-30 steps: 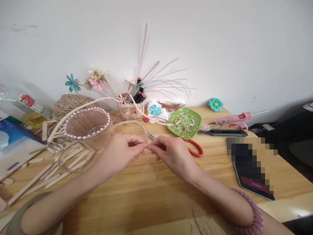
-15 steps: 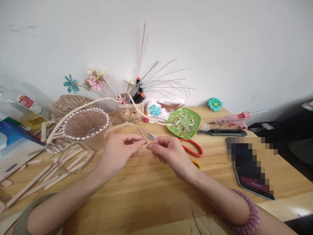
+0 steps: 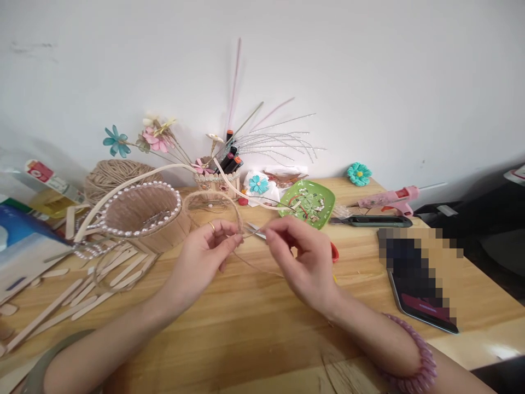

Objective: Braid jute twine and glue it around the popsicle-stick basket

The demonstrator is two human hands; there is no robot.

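My left hand (image 3: 213, 249) pinches a loop of jute twine (image 3: 213, 195) between thumb and fingers, near the middle of the table. The loop arches up behind the fingertips. My right hand (image 3: 301, 254) is closed in a pinch on a strand of the same twine, drawn out to the right from the left fingertips. A second thin strand hangs in a curve below, between the hands. Behind my right hand lie scissors, their blades (image 3: 255, 230) showing and the red handle (image 3: 335, 252) partly hidden.
A pearl-rimmed stick basket (image 3: 143, 216), a twine ball (image 3: 118, 178) and loose craft sticks (image 3: 82, 298) lie to the left. Behind stands a marker pot (image 3: 217, 186). A green plate (image 3: 324, 200), utility knife (image 3: 373, 221), pink glue gun (image 3: 388, 200) and phone (image 3: 418, 295) are right.
My right hand has moved right, away from the left, drawing out a twine strand. The twine loop stands rounder and more open above my left hand.
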